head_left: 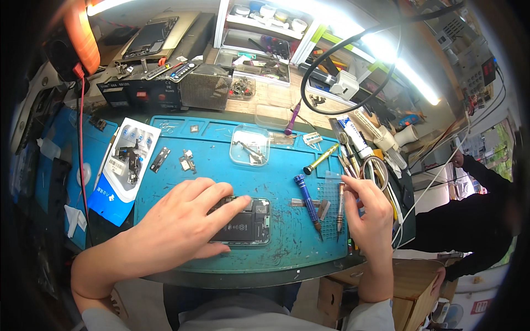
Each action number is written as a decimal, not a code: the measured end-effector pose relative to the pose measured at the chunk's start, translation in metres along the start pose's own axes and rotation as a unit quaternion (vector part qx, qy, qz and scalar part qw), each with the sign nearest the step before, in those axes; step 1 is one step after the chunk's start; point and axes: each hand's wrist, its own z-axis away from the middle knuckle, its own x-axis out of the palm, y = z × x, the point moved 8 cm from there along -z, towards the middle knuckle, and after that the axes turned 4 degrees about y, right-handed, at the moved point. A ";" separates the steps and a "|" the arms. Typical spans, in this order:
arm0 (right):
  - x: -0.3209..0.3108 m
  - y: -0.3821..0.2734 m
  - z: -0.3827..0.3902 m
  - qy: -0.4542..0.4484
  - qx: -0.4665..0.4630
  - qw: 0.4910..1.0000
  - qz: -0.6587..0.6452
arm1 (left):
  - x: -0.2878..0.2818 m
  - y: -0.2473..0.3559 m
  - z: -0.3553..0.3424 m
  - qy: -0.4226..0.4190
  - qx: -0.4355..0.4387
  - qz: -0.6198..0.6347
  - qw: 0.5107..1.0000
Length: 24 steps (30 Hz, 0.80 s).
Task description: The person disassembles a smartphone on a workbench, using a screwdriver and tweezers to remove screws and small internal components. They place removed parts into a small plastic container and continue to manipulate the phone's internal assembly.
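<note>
Your bare left forearm (107,265) slants inward from the lower left; your left hand (190,215) is palm down, fingers spread rightward, thumb (212,250) set apart below. Your right forearm (377,276) rises almost upright, your right hand (369,207) turned leftward with bent fingers.

The phone battery (237,228) looks matt, the blue screwdriver (307,199) glossy metal, the clear box (258,135) smooth plastic.

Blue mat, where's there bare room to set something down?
Bare mat shows between the clear box and the phone, and between the phone and the blue screwdriver. Crowding: the right side, with more tools and the right hand; the upper left, with loose parts; and the phone's left end, under the left hand.
</note>
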 end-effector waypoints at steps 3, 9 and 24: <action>0.002 0.010 0.011 -0.023 0.012 0.999 0.027 | -0.002 0.002 0.005 0.007 0.003 -0.015 1.000; 0.000 0.027 0.030 -0.046 0.048 0.998 -0.008 | -0.002 0.000 0.007 0.011 0.008 -0.022 1.000; -0.051 0.037 0.020 0.083 0.117 0.987 0.070 | -0.009 0.006 0.002 -0.005 -0.008 -0.010 1.000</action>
